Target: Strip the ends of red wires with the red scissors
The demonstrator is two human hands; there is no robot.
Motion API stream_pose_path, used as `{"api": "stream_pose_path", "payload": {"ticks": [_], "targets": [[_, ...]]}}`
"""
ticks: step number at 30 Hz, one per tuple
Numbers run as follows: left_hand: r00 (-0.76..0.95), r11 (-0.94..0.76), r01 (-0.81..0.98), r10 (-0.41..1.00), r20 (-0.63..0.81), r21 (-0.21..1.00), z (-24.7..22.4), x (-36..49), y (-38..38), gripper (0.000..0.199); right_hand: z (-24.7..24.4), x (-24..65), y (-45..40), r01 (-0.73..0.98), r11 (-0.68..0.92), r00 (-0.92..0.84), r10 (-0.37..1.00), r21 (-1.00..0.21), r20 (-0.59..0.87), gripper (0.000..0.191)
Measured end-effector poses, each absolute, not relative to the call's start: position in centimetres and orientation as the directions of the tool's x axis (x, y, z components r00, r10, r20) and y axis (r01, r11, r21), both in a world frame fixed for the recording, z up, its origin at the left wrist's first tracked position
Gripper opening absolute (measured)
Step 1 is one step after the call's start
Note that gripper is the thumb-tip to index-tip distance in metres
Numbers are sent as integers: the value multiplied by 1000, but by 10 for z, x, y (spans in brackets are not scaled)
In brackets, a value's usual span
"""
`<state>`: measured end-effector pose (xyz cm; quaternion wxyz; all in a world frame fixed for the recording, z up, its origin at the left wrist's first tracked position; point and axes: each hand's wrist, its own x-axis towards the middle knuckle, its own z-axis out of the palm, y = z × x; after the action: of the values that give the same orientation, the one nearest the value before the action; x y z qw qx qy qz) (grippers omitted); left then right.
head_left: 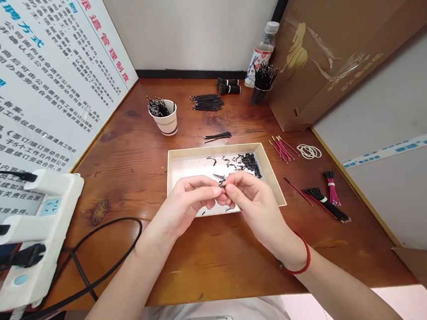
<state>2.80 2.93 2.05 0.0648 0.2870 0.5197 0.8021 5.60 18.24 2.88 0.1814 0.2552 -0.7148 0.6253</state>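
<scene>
Over the near part of a shallow cream box (272, 174), my left hand (196, 196) and my right hand (248, 194) meet fingertip to fingertip. Both hands are closed in a pinch around something small and dark, too small to name. A pointed metal tip (219, 177) shows just beyond the fingers. Inside the box, black scraps (250, 164) are heaped at the far right corner, with a few loose bits scattered on its white bottom. A red band circles my right wrist.
Behind the box lie short black sticks (217, 137), a black bundle (206, 102) and a paper cup (166, 122). Pink sticks (283, 149), white rings (309, 151) and tied bundles (327, 204) lie right. A power strip (40, 235) and black cable (92, 230) are left.
</scene>
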Motion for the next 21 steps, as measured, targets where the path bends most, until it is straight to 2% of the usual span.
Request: {"api": "stream_pose_path", "payload": {"ticks": [8, 14, 17, 21], "targets": [[-829, -469, 124, 435, 351, 875, 21, 28, 31, 6, 22, 61, 178, -586, 23, -808, -95, -810, 581, 21], [-818, -423, 168, 444, 365, 890, 21, 29, 30, 8, 24, 59, 180, -560, -12, -818, -149, -828, 555, 20], [-824, -443, 174, 424, 376, 880, 21, 29, 29, 7, 26, 57, 186, -599, 62, -795, -170, -798, 583, 11], [-834, -479, 160, 403, 378, 863, 21, 31, 27, 7, 26, 59, 191, -666, 197, -744, -106, -720, 659, 2]]}}
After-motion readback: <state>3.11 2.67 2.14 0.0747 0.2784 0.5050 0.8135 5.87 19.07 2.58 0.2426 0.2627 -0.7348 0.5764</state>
